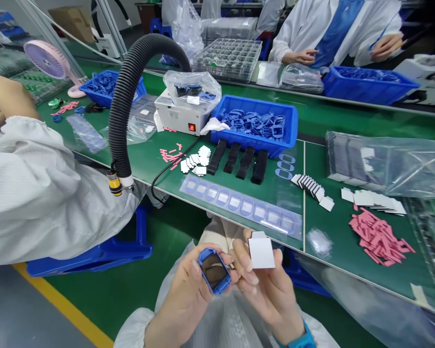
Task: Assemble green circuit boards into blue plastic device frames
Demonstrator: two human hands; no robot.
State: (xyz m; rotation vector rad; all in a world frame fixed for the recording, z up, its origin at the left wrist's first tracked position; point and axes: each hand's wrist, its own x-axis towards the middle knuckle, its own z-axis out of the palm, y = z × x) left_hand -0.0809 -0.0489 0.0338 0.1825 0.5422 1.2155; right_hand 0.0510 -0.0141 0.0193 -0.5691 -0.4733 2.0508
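Rounded blue plastic frame (210, 270) sits gripped by the left hand (179, 299), the right hand (271, 304) pinching a white pad (261, 251).

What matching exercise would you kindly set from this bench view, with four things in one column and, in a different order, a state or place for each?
Things:
1. The left hand
2. The right hand
3. The pile of pink strips
4. The black strips

States and places:
A. Holding a white rectangular piece
B. Lined up in front of a blue plastic crate
C. Holding a blue plastic frame
D. Lying in a loose heap on the green bench mat

Right pairs: 1-C, 2-A, 3-D, 4-B.
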